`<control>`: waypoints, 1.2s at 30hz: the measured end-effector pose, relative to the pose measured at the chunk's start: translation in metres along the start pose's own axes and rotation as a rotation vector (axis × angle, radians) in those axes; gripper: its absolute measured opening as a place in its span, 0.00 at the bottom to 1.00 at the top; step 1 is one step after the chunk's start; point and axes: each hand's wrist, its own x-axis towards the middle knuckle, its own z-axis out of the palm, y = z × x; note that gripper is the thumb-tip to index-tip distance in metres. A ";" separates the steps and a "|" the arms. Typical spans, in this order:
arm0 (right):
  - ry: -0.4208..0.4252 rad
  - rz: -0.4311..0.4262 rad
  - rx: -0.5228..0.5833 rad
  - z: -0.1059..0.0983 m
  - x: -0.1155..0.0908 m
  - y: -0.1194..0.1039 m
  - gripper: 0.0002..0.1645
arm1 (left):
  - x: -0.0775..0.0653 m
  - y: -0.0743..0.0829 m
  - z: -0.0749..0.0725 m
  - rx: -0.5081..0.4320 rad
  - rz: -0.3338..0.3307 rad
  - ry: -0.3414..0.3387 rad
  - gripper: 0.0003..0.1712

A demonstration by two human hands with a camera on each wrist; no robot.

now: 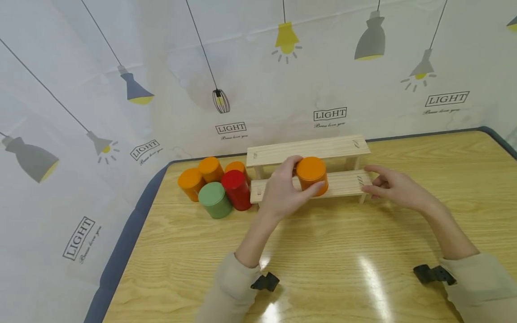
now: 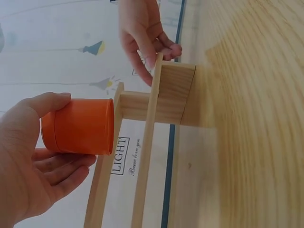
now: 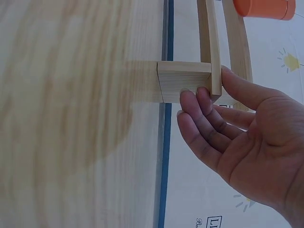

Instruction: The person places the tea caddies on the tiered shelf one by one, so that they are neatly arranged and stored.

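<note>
My left hand [image 1: 283, 188] grips an orange can [image 1: 311, 174] around its side, thumb in front and fingers behind. In the left wrist view the can [image 2: 81, 126] is held off the lower step, with a gap between them. A two-step wooden shelf [image 1: 308, 150] stands on the table. At the right end of its lower step, my right hand [image 1: 397, 188] pinches the board [image 3: 215, 57], thumb on top and fingers curled by the end, as the right wrist view shows.
Left of the shelf stand a red can [image 1: 238, 190], a green can [image 1: 215, 200] and orange cans [image 1: 190, 183] in a close group. Behind the wooden table [image 1: 323, 255] is a wall covering [image 1: 262, 89] printed with lamps. A blue edge strip [image 1: 121, 251] borders the table.
</note>
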 end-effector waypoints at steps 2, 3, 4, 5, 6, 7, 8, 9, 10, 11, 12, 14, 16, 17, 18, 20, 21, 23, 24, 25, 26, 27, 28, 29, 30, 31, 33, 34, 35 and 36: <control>0.002 -0.003 -0.005 0.000 0.000 0.001 0.41 | 0.003 0.002 0.007 0.012 -0.022 -0.015 0.37; 0.003 -0.004 -0.007 0.000 0.000 0.001 0.41 | 0.005 0.003 0.010 0.020 -0.034 -0.022 0.37; 0.003 0.000 -0.005 0.000 0.000 0.001 0.41 | 0.006 0.004 0.013 0.027 -0.044 -0.028 0.37; 0.003 0.000 -0.005 0.000 0.000 0.002 0.41 | 0.008 0.005 0.016 0.032 -0.049 -0.032 0.37; 0.004 0.004 -0.003 0.000 0.000 0.002 0.41 | 0.009 0.006 0.018 0.034 -0.054 -0.036 0.37; 0.003 0.006 -0.003 0.000 0.000 0.002 0.41 | 0.010 0.007 0.021 0.032 -0.059 -0.040 0.38; 0.003 0.010 -0.003 0.000 0.000 0.002 0.41 | 0.012 0.008 0.023 0.030 -0.062 -0.043 0.38; 0.003 0.012 -0.001 0.000 0.000 0.003 0.41 | 0.013 0.009 0.026 0.027 -0.066 -0.048 0.38; 0.003 0.014 0.001 0.001 0.000 0.002 0.41 | 0.014 0.010 0.028 0.023 -0.068 -0.053 0.37; 0.002 0.015 0.000 0.000 0.000 0.002 0.41 | 0.015 0.011 0.031 0.020 -0.070 -0.058 0.37; 0.002 0.016 -0.001 0.000 0.000 0.002 0.41 | 0.016 0.012 0.033 0.019 -0.073 -0.063 0.37; 0.002 0.018 0.001 0.000 -0.001 0.001 0.40 | 0.019 0.015 0.039 0.036 -0.084 -0.079 0.38; 0.004 0.020 0.003 0.000 -0.001 0.001 0.40 | 0.021 0.017 0.045 0.060 -0.096 -0.095 0.38; 0.004 0.020 0.003 0.000 -0.001 0.001 0.40 | 0.022 0.018 0.047 0.070 -0.104 -0.102 0.39; 0.004 0.020 0.008 0.000 -0.001 0.001 0.41 | 0.023 0.020 0.050 0.081 -0.112 -0.109 0.39; 0.002 0.017 0.019 0.000 -0.001 0.001 0.41 | 0.024 0.021 0.054 0.098 -0.129 -0.122 0.40; 0.001 0.015 0.023 0.001 -0.001 0.000 0.41 | 0.025 0.022 0.056 0.102 -0.134 -0.127 0.40; -0.002 0.012 0.039 0.001 -0.001 0.000 0.42 | 0.026 0.023 0.059 0.109 -0.141 -0.133 0.40; -0.004 0.011 0.050 0.001 -0.001 0.000 0.42 | 0.027 0.023 0.061 0.109 -0.139 -0.136 0.40; -0.006 0.011 0.056 0.001 -0.001 0.000 0.42 | 0.027 0.023 0.062 0.110 -0.140 -0.140 0.40; -0.008 0.013 0.062 0.001 -0.001 0.000 0.42 | 0.027 0.023 0.064 0.113 -0.137 -0.142 0.40; -0.009 0.015 0.068 0.001 -0.001 0.000 0.42 | 0.028 0.024 0.066 0.113 -0.131 -0.141 0.40; -0.010 0.015 0.075 0.001 -0.001 0.000 0.42 | 0.028 0.024 0.067 0.114 -0.123 -0.139 0.40; -0.011 0.016 0.079 0.001 0.000 0.001 0.42 | 0.029 0.024 0.069 0.114 -0.118 -0.136 0.40; -0.010 0.018 0.080 0.001 -0.001 0.000 0.42 | 0.029 0.025 0.070 0.114 -0.114 -0.133 0.40; -0.010 0.016 0.080 0.000 -0.001 0.000 0.42 | 0.030 0.025 0.071 0.112 -0.112 -0.131 0.40; -0.007 0.017 0.075 0.000 -0.001 0.000 0.42 | 0.031 0.025 0.074 0.102 -0.109 -0.127 0.40; -0.006 0.017 0.073 0.000 -0.001 0.000 0.42 | 0.032 0.025 0.075 0.096 -0.112 -0.127 0.40; -0.006 0.017 0.068 0.000 -0.001 0.001 0.42 | 0.033 0.025 0.076 0.091 -0.118 -0.129 0.40; -0.006 0.017 0.066 0.000 -0.001 0.001 0.42 | 0.034 0.025 0.077 0.088 -0.122 -0.129 0.40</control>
